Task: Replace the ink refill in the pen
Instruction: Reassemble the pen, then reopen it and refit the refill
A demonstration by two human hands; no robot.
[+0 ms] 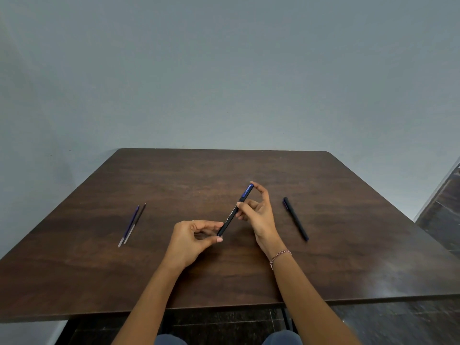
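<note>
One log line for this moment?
left hand: pinches pen | right hand: holds pen | refills: on table | second pen: on table

A dark brown wooden table [224,168] with rounded far corners fills the lower half of the view. Behind the table, and touching its far edge, rises a plain blue-grey wall [224,70], evenly lit and bare. To the right of the table a dark floor [443,207] with a faint sheen shows. Below the near edge of the table the same dark floor appears, along with a thin metal leg [286,317]. Soft light gleams on the right side of the table.
</note>
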